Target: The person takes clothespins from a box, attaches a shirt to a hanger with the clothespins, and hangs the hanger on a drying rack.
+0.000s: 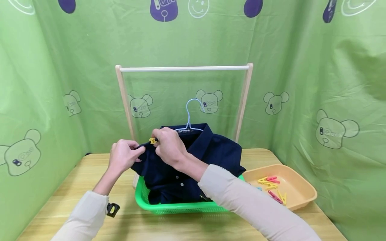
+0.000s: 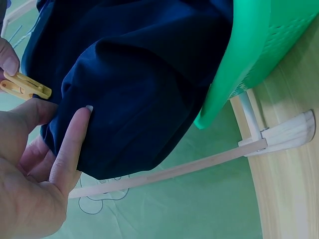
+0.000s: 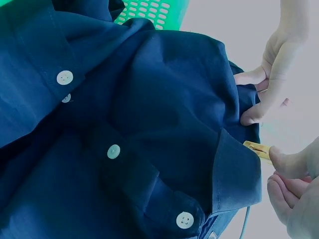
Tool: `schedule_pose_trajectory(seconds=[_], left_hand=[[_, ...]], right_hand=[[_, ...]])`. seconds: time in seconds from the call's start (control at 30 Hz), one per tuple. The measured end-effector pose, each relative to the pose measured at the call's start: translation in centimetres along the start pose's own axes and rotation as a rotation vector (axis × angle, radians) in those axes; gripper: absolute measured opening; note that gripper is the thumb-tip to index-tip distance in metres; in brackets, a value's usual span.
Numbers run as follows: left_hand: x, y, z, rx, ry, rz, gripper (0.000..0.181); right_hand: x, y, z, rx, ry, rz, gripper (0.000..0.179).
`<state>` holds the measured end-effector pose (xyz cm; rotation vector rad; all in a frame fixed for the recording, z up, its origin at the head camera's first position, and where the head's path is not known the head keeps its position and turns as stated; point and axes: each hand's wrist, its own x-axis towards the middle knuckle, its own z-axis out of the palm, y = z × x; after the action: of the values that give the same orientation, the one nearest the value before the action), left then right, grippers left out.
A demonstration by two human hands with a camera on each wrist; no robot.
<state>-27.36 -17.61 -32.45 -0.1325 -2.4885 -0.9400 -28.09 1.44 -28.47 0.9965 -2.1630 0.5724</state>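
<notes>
A dark navy button-up shirt [image 1: 193, 160] hangs on a pale blue wire hanger [image 1: 188, 115], its lower part bunched in a green basket [image 1: 187, 207]. At the shirt's shoulder, my right hand [image 1: 170, 145] pinches a yellow clothespin [image 1: 152, 141] between thumb and finger. The clothespin's tip meets the cloth edge in the left wrist view; whether it bites fully I cannot tell. Just left of it, my left hand [image 1: 123, 155] pinches the shoulder fabric between thumb and fingers. White buttons [image 3: 185, 220] show down the shirt front in the right wrist view.
Behind the basket stands a wooden rack with a white top bar [image 1: 184, 69]. An orange tray [image 1: 297, 182] to the right holds several yellow and pink clothespins [image 1: 275, 196]. Green printed curtains [image 1: 181, 40] surround the wooden table [image 1: 144, 227].
</notes>
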Motion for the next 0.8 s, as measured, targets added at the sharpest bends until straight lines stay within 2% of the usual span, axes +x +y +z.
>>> schedule_pose_trajectory(seconds=[0.47, 0.8], left_hand=[[0.10, -0.11, 0.21, 0.005, -0.001, -0.003, 0.020], [0.13, 0.08, 0.16, -0.004, -0.001, 0.003, 0.019]], right_hand=[[0.07, 0.00, -0.21, -0.006, -0.072, 0.057, 0.026], [0.12, 0.34, -0.29, -0.006, -0.065, 0.062, 0.035]])
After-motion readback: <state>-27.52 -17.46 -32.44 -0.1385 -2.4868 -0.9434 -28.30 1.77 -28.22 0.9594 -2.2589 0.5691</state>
